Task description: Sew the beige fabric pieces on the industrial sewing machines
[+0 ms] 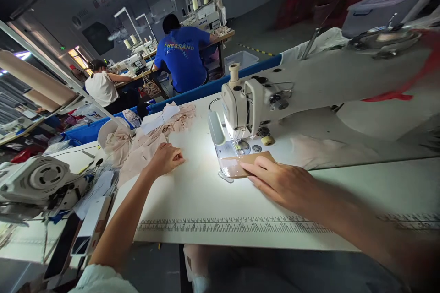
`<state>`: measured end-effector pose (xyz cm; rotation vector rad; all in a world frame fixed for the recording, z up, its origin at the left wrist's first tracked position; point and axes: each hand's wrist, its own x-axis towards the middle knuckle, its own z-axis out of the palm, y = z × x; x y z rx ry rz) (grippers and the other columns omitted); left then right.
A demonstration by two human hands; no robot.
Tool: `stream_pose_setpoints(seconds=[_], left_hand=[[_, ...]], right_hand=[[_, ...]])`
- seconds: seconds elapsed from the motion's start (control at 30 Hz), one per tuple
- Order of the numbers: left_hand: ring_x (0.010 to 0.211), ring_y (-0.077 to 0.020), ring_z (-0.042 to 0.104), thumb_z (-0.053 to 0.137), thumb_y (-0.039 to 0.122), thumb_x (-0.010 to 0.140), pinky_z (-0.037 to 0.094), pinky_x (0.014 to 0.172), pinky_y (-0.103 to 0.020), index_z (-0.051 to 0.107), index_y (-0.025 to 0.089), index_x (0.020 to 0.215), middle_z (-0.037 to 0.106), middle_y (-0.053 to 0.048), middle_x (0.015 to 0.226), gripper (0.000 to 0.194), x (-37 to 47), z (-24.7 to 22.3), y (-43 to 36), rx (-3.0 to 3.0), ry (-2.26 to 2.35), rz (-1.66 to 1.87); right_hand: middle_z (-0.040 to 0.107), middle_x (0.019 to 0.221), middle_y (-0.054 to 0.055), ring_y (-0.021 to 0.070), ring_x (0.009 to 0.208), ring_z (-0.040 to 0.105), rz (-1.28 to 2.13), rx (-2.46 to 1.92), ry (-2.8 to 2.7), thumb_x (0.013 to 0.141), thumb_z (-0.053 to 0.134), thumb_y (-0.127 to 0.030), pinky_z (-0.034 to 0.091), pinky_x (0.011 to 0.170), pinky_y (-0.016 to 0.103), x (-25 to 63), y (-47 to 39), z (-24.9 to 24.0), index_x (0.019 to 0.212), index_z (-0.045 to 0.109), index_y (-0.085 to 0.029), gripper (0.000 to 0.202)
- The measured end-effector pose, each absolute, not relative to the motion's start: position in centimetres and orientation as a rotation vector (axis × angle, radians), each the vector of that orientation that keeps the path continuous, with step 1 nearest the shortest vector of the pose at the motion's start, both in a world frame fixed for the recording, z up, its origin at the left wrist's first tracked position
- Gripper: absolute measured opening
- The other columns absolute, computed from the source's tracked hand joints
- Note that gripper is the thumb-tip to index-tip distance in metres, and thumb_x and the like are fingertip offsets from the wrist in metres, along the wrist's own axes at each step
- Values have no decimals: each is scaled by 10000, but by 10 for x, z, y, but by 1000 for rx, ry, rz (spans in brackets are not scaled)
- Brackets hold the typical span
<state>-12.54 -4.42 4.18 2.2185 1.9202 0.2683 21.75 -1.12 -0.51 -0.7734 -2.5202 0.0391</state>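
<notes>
My right hand (pixel 280 181) rests with its fingers stretched over a flat tan piece (pixel 233 168) on the sewing machine's bed, just in front of the needle area. The white sewing machine (pixel 237 107) stands on the table with its lamp lit. My left hand (pixel 167 159) is over the white table to the left, its fingers curled together; what they hold, if anything, is hidden. Beige fabric (pixel 137 158) lies in a loose heap beyond and left of that hand.
A white paper (pixel 160 118) lies on the fabric heap. A second machine (pixel 41 176) stands at the left. A printed ruler (pixel 206 225) runs along the table's front edge. Two people sit at machines behind a blue trough (pixel 254 72).
</notes>
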Motion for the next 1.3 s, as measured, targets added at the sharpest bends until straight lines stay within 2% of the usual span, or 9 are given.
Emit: stream_pose_setpoints(seconds=[0.13, 0.2, 0.3, 0.4, 0.57, 0.77, 1.03, 1.3], left_hand=[[772, -194, 589, 525, 408, 850, 466, 789, -327, 569, 210, 745, 635, -48, 760, 228, -129, 44, -46, 2033, 1755, 857], [707, -175, 599, 510, 460, 862, 475, 687, -292, 543, 204, 788, 620, -33, 715, 269, -122, 51, -46, 1832, 1655, 984], [544, -128, 539, 545, 433, 859, 408, 552, -240, 557, 197, 787, 592, 9, 602, 247, -92, 65, -44, 1776, 1595, 725], [540, -117, 536, 527, 333, 862, 388, 552, -234, 586, 196, 742, 621, 11, 599, 192, -49, 69, -36, 1898, 1554, 473], [601, -140, 559, 501, 251, 811, 437, 583, -248, 554, 204, 702, 633, 4, 642, 130, -4, 40, -19, 1877, 1542, 548], [667, -155, 570, 551, 310, 801, 435, 617, -255, 596, 200, 738, 646, 1, 709, 134, -6, 12, -10, 1793, 1677, 498], [676, -151, 594, 559, 288, 822, 444, 645, -255, 575, 210, 738, 662, 18, 720, 115, 3, 13, -12, 1788, 1829, 439], [726, -143, 592, 602, 321, 816, 431, 678, -251, 596, 208, 739, 673, 25, 764, 137, 0, 17, -4, 1714, 1765, 384]], right_hand=[[559, 831, 51, 154, 589, 476, -96, -733, -2605, 980, 381, -236, 282, 517, 272, 210, -14, 0, 1054, 635, -189, 269], [561, 834, 53, 164, 614, 474, -172, -729, -2623, 980, 410, -241, 274, 549, 286, 206, -14, 2, 1017, 635, -196, 233], [570, 834, 54, 181, 650, 482, -287, -712, -2659, 971, 468, -256, 268, 589, 304, 202, -11, 3, 992, 630, -195, 174], [586, 847, 64, 203, 700, 507, -344, -706, -2679, 962, 510, -264, 276, 621, 313, 201, -9, 0, 992, 627, -178, 148], [582, 838, 62, 195, 685, 487, -340, -706, -2580, 986, 465, -254, 268, 627, 321, 203, -11, -10, 951, 629, -162, 191], [567, 826, 63, 188, 668, 453, -273, -702, -2560, 988, 423, -203, 243, 625, 331, 205, -11, -13, 908, 638, -162, 233], [545, 787, 41, 183, 648, 437, -279, -676, -2497, 944, 432, -135, 249, 620, 328, 204, -11, -13, 980, 649, -152, 220], [532, 783, 35, 174, 643, 432, -236, -722, -2508, 913, 447, -109, 265, 602, 326, 210, -11, -9, 837, 611, -171, 191]])
